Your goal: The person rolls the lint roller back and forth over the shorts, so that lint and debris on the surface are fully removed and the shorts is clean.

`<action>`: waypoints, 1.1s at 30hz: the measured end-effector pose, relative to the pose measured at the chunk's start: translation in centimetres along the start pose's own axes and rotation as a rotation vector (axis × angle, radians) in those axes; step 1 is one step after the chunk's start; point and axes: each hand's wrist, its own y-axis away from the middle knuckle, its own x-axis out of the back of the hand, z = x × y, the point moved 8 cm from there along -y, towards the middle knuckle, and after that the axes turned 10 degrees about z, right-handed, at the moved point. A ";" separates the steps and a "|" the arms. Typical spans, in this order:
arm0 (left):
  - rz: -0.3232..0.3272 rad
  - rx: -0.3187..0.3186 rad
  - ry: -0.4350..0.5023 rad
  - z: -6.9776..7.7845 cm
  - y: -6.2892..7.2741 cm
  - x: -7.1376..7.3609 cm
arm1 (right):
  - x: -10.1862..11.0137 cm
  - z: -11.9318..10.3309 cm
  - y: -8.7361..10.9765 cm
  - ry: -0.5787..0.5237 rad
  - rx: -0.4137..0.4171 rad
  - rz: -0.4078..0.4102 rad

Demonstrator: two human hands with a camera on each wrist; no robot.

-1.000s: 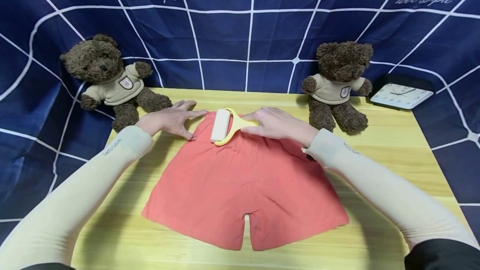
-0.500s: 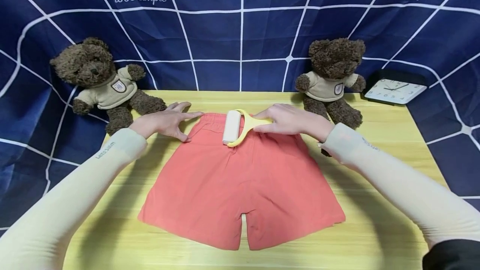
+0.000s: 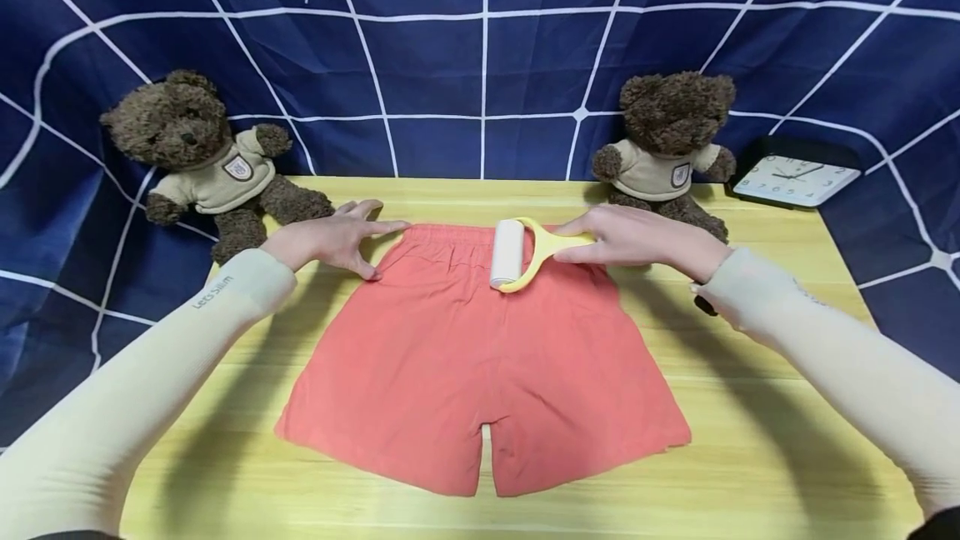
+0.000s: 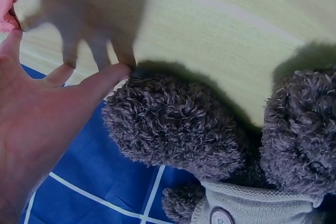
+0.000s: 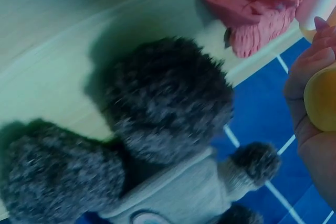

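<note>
Red shorts [image 3: 450, 340] lie flat on the wooden table, elastic waistband toward the back. My right hand [image 3: 630, 236] grips the yellow handle of a lint roller [image 3: 507, 252], whose white roll lies over the waistband just right of its middle. In the right wrist view the rounded end of the yellow handle [image 5: 323, 100] shows within the curled hand. At the waistband's left corner, my left hand [image 3: 333, 236] has its fingers spread, thumb and index fingertips right at the fabric edge. The left wrist view shows that hand [image 4: 47, 103] with fingertips on the table.
A brown teddy bear [image 3: 217, 177] sits back left, close to my left hand. Another teddy bear [image 3: 660, 169] sits back right, partly behind my right hand. A black-framed clock [image 3: 795, 177] stands beside it. Blue gridded cloth [image 3: 442, 65] rises behind the table [image 3: 375, 515].
My right hand has moved the lint roller rightward along the waistband, from near the left corner to past the middle. My left hand has stayed at its corner. The view has shifted slightly.
</note>
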 end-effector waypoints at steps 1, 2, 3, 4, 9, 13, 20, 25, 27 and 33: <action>0.000 -0.002 -0.002 0.0 0.0 0.0 | 0.2 0.2 0.3 -0.003 -0.003 0.000; -0.002 -0.001 -0.003 0.1 0.0 0.0 | 0.3 0.5 0.6 -0.007 -0.007 -0.002; -0.003 0.000 -0.005 0.1 0.0 0.0 | 0.4 0.7 0.8 -0.009 -0.013 -0.003; -0.005 0.002 -0.007 0.2 0.1 0.0 | 0.5 1.0 1.0 -0.012 -0.027 -0.008; -0.013 0.001 -0.016 0.3 0.4 0.2 | 1.2 2.0 2.2 0.040 -0.046 0.004; -0.018 -0.003 -0.018 0.4 0.4 0.2 | 1.7 2.6 3.3 0.067 -0.069 0.008; -0.023 -0.020 -0.006 0.6 0.0 0.0 | 2.9 3.3 5.1 0.100 -0.095 0.034; -0.024 -0.028 -0.002 0.8 -0.2 0.0 | 3.6 3.8 6.5 0.099 -0.101 0.039; -0.023 -0.034 -0.002 0.8 -0.2 0.0 | 3.9 4.0 7.1 0.093 -0.105 0.036; -0.027 -0.040 -0.005 0.8 -0.1 0.0 | 4.5 4.7 8.1 0.147 -0.132 0.015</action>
